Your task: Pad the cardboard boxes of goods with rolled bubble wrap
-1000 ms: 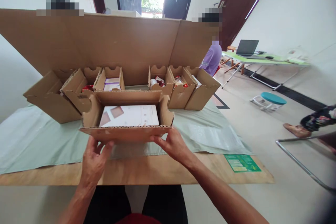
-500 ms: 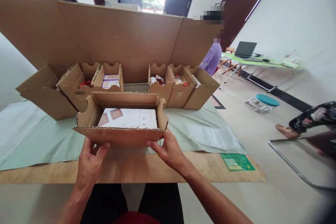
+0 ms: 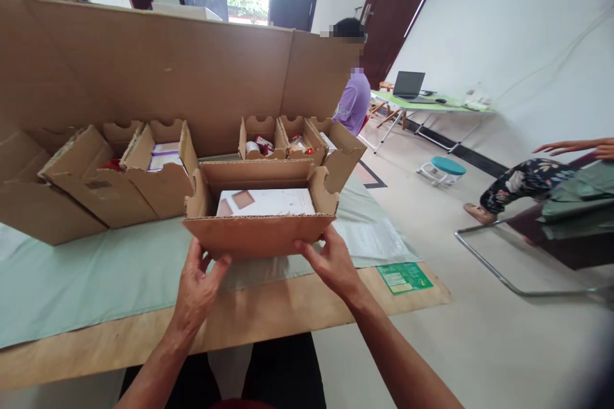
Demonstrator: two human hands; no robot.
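Observation:
An open-topped cardboard box point(image 3: 259, 236) with notched ends is held above the cloth near the front of the table. Inside it lies a white box point(image 3: 281, 202) with brown squares printed on its face. My left hand point(image 3: 199, 278) grips the lower left corner, thumb against the front wall and the other fingers partly hidden. At the lower right corner, my right hand point(image 3: 330, 262) holds it the same way, its fingers going behind and under. Both hands are closed on the cardboard.
Behind stand several similar cardboard bins, among them one with purple-edged packs point(image 3: 165, 156) and one with red packets point(image 3: 263, 146). A tall cardboard panel point(image 3: 192, 70) rises at the back. Bubble wrap point(image 3: 371, 239) and a green card point(image 3: 404, 278) lie at right. Two people sit to the right.
My view has turned to the right, so the bins and panel sit further left in the picture. Both hands still hold the cardboard box, which now appears further right and slightly higher.

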